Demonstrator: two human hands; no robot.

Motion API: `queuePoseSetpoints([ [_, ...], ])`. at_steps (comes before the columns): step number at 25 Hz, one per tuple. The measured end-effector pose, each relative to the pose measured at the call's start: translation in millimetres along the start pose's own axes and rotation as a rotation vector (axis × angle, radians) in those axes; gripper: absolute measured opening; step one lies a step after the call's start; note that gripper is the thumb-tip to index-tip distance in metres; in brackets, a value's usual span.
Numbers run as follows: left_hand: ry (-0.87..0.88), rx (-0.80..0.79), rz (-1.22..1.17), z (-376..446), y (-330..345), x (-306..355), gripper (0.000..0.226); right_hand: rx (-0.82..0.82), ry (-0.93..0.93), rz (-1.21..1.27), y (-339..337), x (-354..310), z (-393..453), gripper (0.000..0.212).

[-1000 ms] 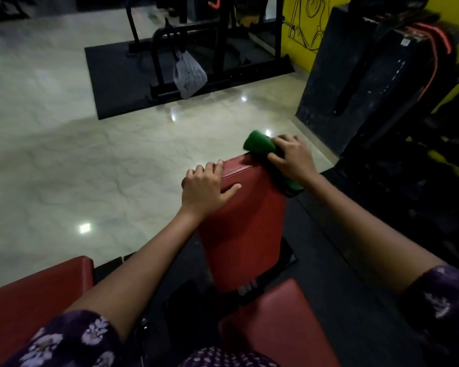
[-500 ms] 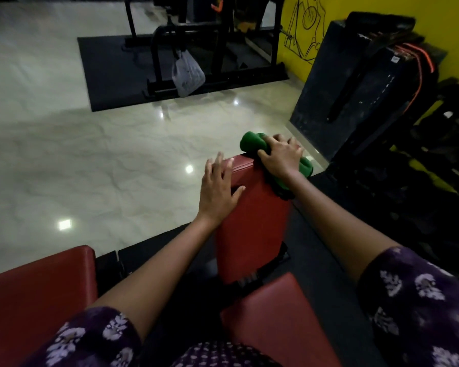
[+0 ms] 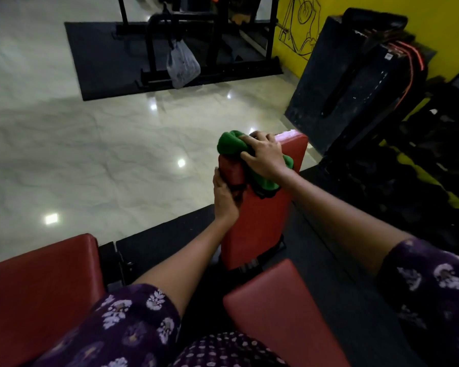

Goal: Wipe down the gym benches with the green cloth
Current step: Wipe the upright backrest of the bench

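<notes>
- Landmark: the raised red backrest pad (image 3: 260, 215) of the bench in front of the person.
- Left of the backrest pad: a second red bench (image 3: 37, 287) sits apart, untouched by either hand. Whether it has been wiped cannot be judged from its surface.
- At the backrest pad's left edge: the left hand (image 3: 224, 197) grasps the side of the pad, fingers wrapped out of sight behind it, apparently steadying it.
- On the backrest pad's upper face: the green cloth (image 3: 232, 144) lies bunched across the top left corner, a tail hanging below the wrist. The right hand (image 3: 264, 153) presses down on it with fingers curled into the fabric.
- Below the backrest pad: the red seat pad (image 3: 281, 311) carries no cloth and no hand.
- Progress, as a judgement: wiping is under way at the top of the backrest only. Its lower face, the seat pad and the other bench appear outstanding.
</notes>
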State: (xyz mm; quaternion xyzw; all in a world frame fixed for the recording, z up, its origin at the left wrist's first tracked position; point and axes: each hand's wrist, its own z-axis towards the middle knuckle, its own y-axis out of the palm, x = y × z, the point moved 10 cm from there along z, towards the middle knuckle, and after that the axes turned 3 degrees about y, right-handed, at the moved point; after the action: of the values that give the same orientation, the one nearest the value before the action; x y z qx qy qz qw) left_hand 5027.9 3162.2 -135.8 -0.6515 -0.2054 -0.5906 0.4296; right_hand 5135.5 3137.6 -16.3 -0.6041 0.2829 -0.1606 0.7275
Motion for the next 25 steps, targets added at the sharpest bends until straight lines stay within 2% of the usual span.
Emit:
queuePoseSetpoints([
  [1, 0.002, -0.022, 0.026, 0, 0, -4, 0.085, -0.046, -0.030, 0.001, -3, 4, 4, 0.047],
  [3, -0.012, -0.082, 0.071, 5, -2, -8, 0.084, -0.071, 0.096, 0.018, -7, 23, 10, 0.046],
  [5, 0.011, -0.147, 0.089, 7, -1, -7, 0.077, 0.006, 0.231, -0.003, -5, 23, 7, 0.046],
  [6, 0.029, -0.159, 0.077, 7, -2, -6, 0.073, 0.029, 0.205, -0.035, -2, 9, 2, 0.046],
  [9, 0.026, -0.129, 0.006, 3, -2, -10, 0.067, -0.044, 0.028, -0.053, 3, -8, 0, 0.047],
  [11, -0.012, -0.152, 0.034, 0, 3, -13, 0.077, -0.051, 0.136, -0.006, -5, 8, 6, 0.045],
  [13, -0.023, -0.142, 0.025, -1, 6, -15, 0.082, 0.017, 0.208, -0.020, -4, 7, 7, 0.045],
  [16, -0.037, -0.089, -0.029, -9, 10, -16, 0.081, -0.034, -0.003, -0.079, 1, -17, 3, 0.048],
  [17, -0.021, -0.070, -0.027, -12, 11, -14, 0.079, -0.057, -0.009, -0.073, -3, -11, 9, 0.048],
  [20, -0.022, -0.061, -0.038, -18, 19, -23, 0.076, 0.025, 0.177, -0.061, -10, 7, 8, 0.048],
  [22, -0.007, -0.062, -0.039, -23, 25, -31, 0.075, 0.077, 0.086, -0.101, 0, -12, -5, 0.048],
  [24, 0.002, -0.064, -0.036, -28, 30, -40, 0.074, 0.031, -0.064, -0.116, 4, -25, -7, 0.048],
  [25, -0.004, -0.064, -0.037, -31, 32, -45, 0.074, 0.014, -0.059, -0.103, 0, -22, -1, 0.048],
])
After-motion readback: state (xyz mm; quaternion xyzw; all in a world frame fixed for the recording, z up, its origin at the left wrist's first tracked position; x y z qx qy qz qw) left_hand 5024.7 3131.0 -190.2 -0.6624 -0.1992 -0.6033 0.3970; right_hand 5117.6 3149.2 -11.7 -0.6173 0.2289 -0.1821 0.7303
